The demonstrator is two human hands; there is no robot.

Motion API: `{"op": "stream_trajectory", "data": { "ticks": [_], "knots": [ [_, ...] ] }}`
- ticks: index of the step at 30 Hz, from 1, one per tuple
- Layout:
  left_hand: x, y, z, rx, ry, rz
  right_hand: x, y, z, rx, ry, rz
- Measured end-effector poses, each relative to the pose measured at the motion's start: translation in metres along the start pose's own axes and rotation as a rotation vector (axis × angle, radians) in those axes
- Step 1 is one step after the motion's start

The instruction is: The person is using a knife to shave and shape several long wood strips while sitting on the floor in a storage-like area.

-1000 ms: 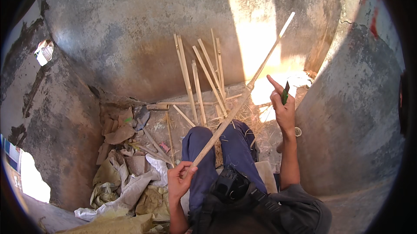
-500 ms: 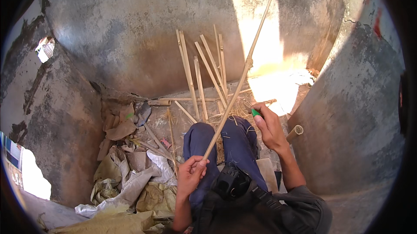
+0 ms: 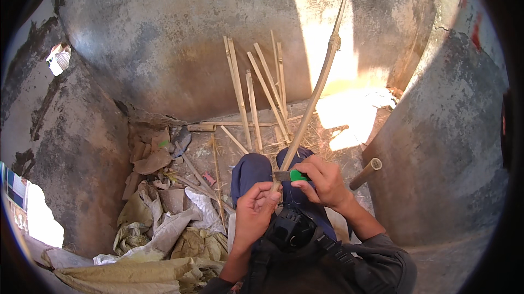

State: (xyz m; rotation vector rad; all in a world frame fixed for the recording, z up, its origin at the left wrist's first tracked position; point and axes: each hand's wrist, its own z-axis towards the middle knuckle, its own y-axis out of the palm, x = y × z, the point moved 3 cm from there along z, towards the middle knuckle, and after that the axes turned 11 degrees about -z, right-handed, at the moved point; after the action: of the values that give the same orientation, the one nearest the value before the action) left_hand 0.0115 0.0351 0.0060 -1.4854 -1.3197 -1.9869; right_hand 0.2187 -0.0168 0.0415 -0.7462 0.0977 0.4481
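Observation:
My left hand [image 3: 256, 212] is closed round the near end of a long bamboo strip [image 3: 316, 91], which slants up and away to the right past the top edge of the view. A thick node bulges partway along it. In my right hand [image 3: 323, 181] is a knife with a green handle [image 3: 298, 175]. Its short dark blade [image 3: 281, 175] lies across the strip just beyond my left fingers. Both hands are close together over my lap, between my knees.
Several split bamboo strips [image 3: 238, 89] lean on the grey wall [image 3: 180, 48] ahead. A bamboo tube [image 3: 367, 174] stands by the right wall. Crumpled sacks [image 3: 158, 234] and broken shards [image 3: 153, 162] lie at left. Shavings litter the floor near a sunlit patch [image 3: 349, 122].
My right hand has moved left and down with the knife, bringing its blade onto the strip. My left hand has come slightly right and up, and the strip has shifted up and away.

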Motion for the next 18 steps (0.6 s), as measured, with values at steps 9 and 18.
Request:
{"op": "stream_trajectory", "data": {
  "ticks": [9,18],
  "knots": [
    [0.005,0.013,0.002,0.074,0.238,0.276,-0.007,0.006,0.004,0.024,-0.046,-0.003],
    [0.007,0.015,0.0,0.146,0.32,0.421,-0.006,0.001,0.009,0.048,-0.089,-0.084]
  ]
}}
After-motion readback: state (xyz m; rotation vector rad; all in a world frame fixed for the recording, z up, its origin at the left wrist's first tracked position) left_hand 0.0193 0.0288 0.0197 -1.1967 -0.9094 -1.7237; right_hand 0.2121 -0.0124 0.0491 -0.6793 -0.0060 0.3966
